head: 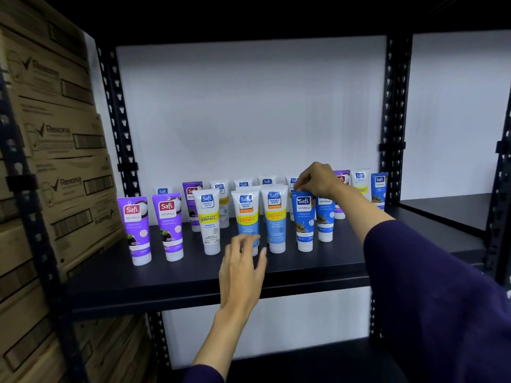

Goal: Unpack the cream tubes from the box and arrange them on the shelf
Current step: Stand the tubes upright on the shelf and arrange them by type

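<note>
Several Safi cream tubes stand cap-down in two rows on the black shelf [177,283]. Two purple tubes [135,230] are at the front left, then a white-and-yellow tube [208,219] and two light blue tubes [276,219]. My right hand [318,179] pinches the top edge of a dark blue tube [304,221] in the front row. With its fingers relaxed, my left hand [243,269] hovers over the shelf's front edge, just before a light blue tube [246,217], and holds nothing. The box the tubes come from is not visible.
Stacked Rexona cardboard cartons [55,150] fill the bay to the left. Black perforated shelf posts [119,117] stand on both sides. The shelf board to the right of the tubes is bare, and another bay [448,211] lies further right.
</note>
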The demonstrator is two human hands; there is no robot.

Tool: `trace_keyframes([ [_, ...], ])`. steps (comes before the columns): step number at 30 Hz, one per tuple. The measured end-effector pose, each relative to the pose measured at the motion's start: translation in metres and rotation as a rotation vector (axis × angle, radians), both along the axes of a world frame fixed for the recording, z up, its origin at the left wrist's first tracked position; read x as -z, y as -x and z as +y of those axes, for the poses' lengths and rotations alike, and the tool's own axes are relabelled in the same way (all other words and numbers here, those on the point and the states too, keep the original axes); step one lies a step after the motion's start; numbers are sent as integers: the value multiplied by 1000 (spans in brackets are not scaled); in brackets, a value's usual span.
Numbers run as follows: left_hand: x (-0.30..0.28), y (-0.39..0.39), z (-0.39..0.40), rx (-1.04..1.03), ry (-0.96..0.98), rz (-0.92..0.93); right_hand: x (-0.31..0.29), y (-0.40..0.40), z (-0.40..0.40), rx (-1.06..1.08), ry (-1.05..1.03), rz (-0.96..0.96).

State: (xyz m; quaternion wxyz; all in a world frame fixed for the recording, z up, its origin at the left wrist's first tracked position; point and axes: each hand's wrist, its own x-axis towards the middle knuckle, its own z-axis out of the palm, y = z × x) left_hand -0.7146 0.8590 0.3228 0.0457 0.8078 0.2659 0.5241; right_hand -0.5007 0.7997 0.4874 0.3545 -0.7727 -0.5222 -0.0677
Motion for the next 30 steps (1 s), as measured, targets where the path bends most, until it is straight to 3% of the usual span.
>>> trace_keyframes([
  [3,7,3,-2,-88,-89,126,2,1,-1,4,-22,3],
  [11,-13,10,-10,-64,108,331,8,15,-15,22,-258,42],
  [14,-40,10,-21,34,190,307,6,20,-30,4,-313,61],
  [17,-88,-3,-35,115,140,206,-3,17,-45,-10,-330,61],
  [23,-177,-79,-48,365,94,105,-20,-36,-72,89,-348,26],
  [30,-190,-216,-64,483,178,213,12,-129,-97,249,-350,75],
])
